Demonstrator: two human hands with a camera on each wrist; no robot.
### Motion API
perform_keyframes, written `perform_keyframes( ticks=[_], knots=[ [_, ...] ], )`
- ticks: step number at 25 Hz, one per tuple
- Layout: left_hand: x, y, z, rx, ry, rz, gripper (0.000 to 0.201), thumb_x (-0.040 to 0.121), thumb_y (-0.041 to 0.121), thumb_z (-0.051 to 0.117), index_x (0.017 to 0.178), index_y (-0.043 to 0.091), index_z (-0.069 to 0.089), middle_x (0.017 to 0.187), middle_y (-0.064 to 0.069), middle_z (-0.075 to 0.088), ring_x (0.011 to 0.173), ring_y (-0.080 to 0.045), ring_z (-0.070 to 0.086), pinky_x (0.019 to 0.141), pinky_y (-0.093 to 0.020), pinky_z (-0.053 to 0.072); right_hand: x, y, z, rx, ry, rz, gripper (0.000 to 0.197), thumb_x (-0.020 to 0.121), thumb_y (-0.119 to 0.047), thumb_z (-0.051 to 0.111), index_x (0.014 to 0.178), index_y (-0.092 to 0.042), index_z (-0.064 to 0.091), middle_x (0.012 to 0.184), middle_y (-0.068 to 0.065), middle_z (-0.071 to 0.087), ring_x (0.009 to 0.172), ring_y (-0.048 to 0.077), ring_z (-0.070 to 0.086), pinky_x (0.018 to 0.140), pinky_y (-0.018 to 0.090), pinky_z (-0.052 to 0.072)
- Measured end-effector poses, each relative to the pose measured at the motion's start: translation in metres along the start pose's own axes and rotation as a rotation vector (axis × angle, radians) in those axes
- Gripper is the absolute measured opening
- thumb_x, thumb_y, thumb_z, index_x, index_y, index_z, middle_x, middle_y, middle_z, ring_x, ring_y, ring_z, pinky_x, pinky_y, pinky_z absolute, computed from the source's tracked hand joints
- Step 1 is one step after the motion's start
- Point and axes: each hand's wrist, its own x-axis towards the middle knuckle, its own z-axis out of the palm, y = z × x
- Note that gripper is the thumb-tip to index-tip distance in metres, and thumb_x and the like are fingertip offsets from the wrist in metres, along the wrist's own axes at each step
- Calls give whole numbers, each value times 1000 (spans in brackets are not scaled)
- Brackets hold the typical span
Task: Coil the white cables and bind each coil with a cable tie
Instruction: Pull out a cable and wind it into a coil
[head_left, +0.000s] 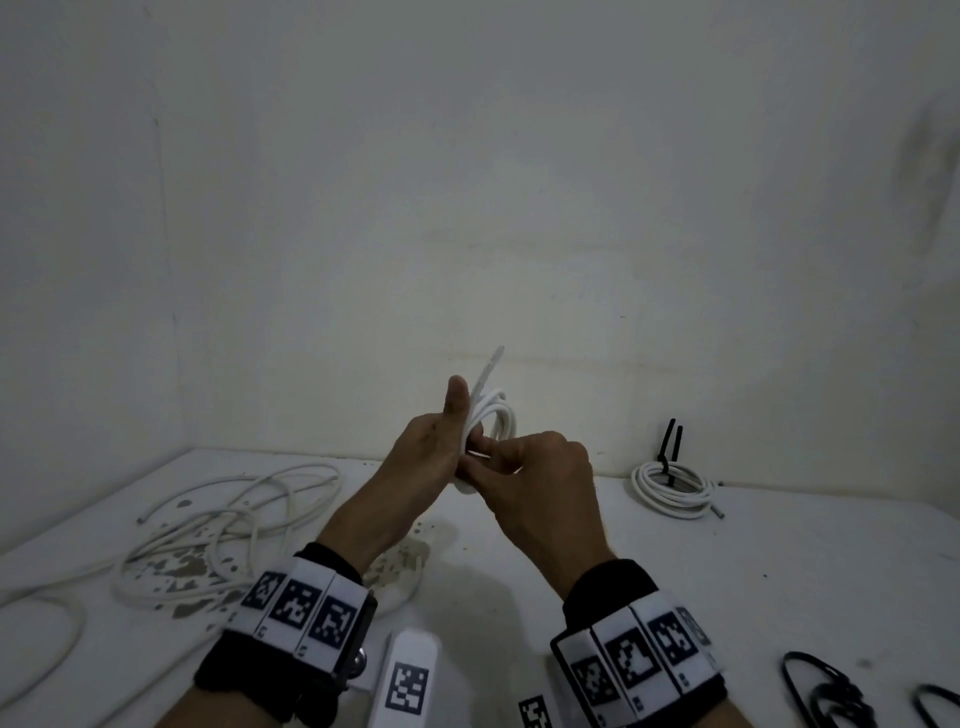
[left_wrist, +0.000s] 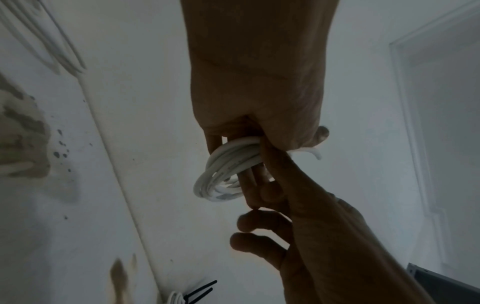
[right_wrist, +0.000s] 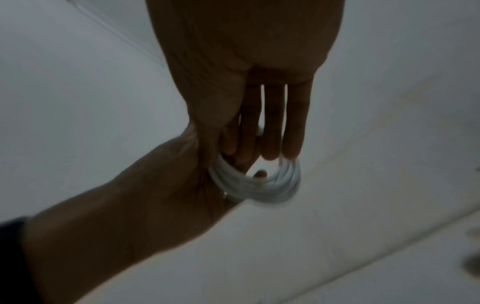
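The left hand (head_left: 431, 447) gripped the small white coil (head_left: 491, 415) above the surface (head_left: 779, 561), thumb pressed up along its upright tail; the right hand (head_left: 540, 478) pinched the coil's lower edge. Right of the coil lay a tied coil (head_left: 672, 486); left, loose cables (head_left: 228, 525); behind, a white wall.

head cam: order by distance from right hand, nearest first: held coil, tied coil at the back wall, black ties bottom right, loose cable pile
1. held coil, in the right hand, centre.
2. tied coil, back right by the wall.
3. black ties near right and loose cable pile left: too close to call.
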Motion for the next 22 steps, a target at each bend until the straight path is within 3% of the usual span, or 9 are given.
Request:
perform_keyframes(
  ticks=[2,4,6,8,9,11,13,18,22],
  knots=[
    [2,-2,-1,-6,31,-32,72,85,74,20,71,15,59,52,9,63,46,-1,58,52,-17,44,3,-2,-17,-144,-133,10,42,70,-53,83,55,-16,67,53,1,66,55,12,66,61,36,58],
    [4,-5,-7,-62,34,-65,68,84,75,28,72,14,58,53,5,57,46,-11,53,53,-22,42,8,-4,-32,-203,-36,-78,41,74,-54,78,62,-18,63,59,-3,64,56,7,59,60,33,55],
    [3,-3,-8,-109,-37,-87,62,85,73,34,69,16,52,53,5,41,46,-12,38,53,-25,38,11,-6,-43,-162,104,-226,13,91,-44,65,97,-33,67,100,-10,69,96,4,60,82,29,52],
    [-1,1,-7,-142,-114,-118,61,91,69,34,67,15,49,52,6,34,44,-11,30,50,-25,36,13,-2,-42,-259,-110,-286,41,103,-32,49,143,-34,47,147,-7,48,141,12,34,114,33,33],
    [-2,3,-6,-150,-130,-137,63,93,68,33,66,14,49,51,5,32,43,-12,28,48,-25,35,13,3,-38,-305,-232,-271,47,105,-29,44,151,-30,38,152,-4,44,143,14,32,117,34,29],
    [-4,7,-4,-171,-133,-160,68,95,66,32,66,9,56,48,4,31,40,-12,26,45,-25,35,12,15,-33,-333,-285,-260,46,107,-28,41,153,-24,38,124,-1,63,106,14,55,93,29,43],
    [-3,7,-4,-208,-96,-173,68,96,64,34,72,6,60,48,4,31,40,-11,27,44,-26,35,11,20,-31,-316,-204,-269,43,106,-28,43,148,-19,47,94,2,69,73,12,49,70,27,39],
    [0,7,-4,-275,15,-190,58,98,59,38,80,6,55,48,4,33,40,-12,28,45,-26,35,15,16,-33,-161,-134,-195,16,101,-20,53,117,-21,55,93,6,71,77,22,65,71,40,55],
    [2,6,-5,-280,67,-151,56,101,53,37,78,6,56,46,5,36,37,-10,31,46,-27,38,16,13,-34,-66,4,-144,14,95,-22,67,102,-18,78,93,-4,77,80,3,69,71,11,52]
  ],
)
